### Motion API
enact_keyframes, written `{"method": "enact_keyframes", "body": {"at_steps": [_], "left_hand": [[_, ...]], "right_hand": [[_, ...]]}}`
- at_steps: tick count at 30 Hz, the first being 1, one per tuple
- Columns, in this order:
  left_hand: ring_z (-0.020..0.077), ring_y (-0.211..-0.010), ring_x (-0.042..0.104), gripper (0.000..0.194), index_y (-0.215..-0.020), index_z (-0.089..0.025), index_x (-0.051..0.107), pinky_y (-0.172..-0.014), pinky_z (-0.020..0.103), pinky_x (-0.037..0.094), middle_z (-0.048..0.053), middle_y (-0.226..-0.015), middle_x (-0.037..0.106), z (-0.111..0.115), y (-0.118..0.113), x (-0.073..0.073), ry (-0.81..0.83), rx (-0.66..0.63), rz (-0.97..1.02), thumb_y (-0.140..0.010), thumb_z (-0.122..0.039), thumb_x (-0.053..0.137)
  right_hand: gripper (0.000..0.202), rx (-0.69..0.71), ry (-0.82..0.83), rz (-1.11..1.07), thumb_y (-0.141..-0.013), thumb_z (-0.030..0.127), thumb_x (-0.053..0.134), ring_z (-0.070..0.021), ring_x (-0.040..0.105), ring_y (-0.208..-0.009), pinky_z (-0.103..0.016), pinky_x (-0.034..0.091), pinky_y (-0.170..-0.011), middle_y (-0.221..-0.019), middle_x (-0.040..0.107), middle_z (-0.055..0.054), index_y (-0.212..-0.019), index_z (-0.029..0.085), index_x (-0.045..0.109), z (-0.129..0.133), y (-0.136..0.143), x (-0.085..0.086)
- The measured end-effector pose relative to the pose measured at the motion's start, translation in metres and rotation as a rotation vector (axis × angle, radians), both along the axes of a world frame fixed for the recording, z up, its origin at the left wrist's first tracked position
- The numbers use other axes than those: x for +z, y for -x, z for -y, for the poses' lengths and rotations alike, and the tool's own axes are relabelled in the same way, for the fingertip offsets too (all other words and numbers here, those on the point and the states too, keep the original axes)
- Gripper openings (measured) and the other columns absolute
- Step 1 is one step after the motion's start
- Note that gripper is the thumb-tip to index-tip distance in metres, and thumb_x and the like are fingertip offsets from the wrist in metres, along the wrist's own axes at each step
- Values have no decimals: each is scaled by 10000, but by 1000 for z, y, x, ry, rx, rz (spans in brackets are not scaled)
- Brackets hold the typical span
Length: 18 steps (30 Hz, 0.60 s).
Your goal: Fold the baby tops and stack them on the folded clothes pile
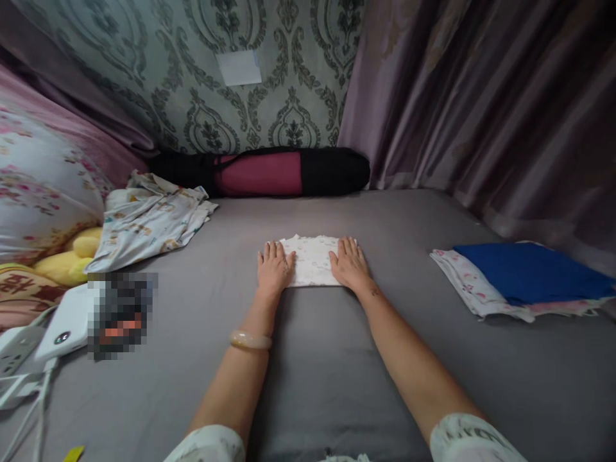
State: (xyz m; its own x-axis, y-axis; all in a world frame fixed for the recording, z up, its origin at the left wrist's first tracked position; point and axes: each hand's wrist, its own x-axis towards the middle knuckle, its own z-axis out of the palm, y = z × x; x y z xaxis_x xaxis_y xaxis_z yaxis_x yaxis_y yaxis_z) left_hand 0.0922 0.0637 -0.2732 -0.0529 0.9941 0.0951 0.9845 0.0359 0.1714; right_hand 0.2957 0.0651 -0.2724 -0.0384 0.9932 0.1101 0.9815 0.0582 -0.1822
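A folded white cloth (314,262) with a faint small print lies flat on the grey bed sheet, straight in front of me. My left hand (275,265) rests flat on its left edge, fingers stretched out and pointing away from me. On the opposite edge lies my right hand (350,262), also flat, with the fingers extended and the thumb turned inward. Neither hand grips anything; both press on the cloth from above. Between the two thumbs the middle of the cloth shows.
To the right lies a folded stack with a blue cloth (534,273) on top. A crumpled printed cloth (151,221) lies left, near a yellow plush (67,260). A white power bank (70,324) with cables sits front left. A black-and-red long bag (260,173) lies along the wall.
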Motion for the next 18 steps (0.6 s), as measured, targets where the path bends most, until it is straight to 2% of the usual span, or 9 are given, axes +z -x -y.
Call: {"method": "enact_keyframes", "body": {"at_steps": [6, 10, 15, 18], "left_hand": [[299, -1441, 233, 646, -1457, -80, 358, -1160, 487, 196, 172, -1536, 310, -2, 4, -1, -5, -13, 20, -968, -478, 217], [307, -1450, 201, 642, -1437, -51, 387, -1172, 460, 175, 179, -1541, 295, -3, 11, 0, -40, -24, -6, -970, -461, 228], [315, -1446, 206, 680, -1467, -25, 318, -1172, 455, 177, 190, -1552, 255, -4, 14, 0, 52, -13, 19, -970, -474, 203], [312, -1453, 183, 670, -1473, -58, 316, -1171, 487, 155, 174, -1562, 240, -4, 13, 3, 79, -3, 57, -966, -484, 211]], "right_hand": [[605, -8, 4, -10, -986, 393, 222, -286, 193, -1442, -425, 167, -1155, -1547, 282, -173, -1462, 37, 333, -2, -3, -1], [630, -74, -20, -8, -987, 410, 232, -305, 175, -1443, -440, 157, -1153, -1553, 245, -201, -1465, 7, 310, -3, -7, -2], [650, -92, 25, -12, -985, 421, 247, -310, 226, -1425, -411, 184, -1145, -1548, 252, -213, -1472, -9, 284, -4, -11, -4], [640, -94, 17, 0, -987, 418, 247, -312, 229, -1423, -453, 167, -1145, -1540, 270, -217, -1466, -3, 303, -1, -9, 1]]}}
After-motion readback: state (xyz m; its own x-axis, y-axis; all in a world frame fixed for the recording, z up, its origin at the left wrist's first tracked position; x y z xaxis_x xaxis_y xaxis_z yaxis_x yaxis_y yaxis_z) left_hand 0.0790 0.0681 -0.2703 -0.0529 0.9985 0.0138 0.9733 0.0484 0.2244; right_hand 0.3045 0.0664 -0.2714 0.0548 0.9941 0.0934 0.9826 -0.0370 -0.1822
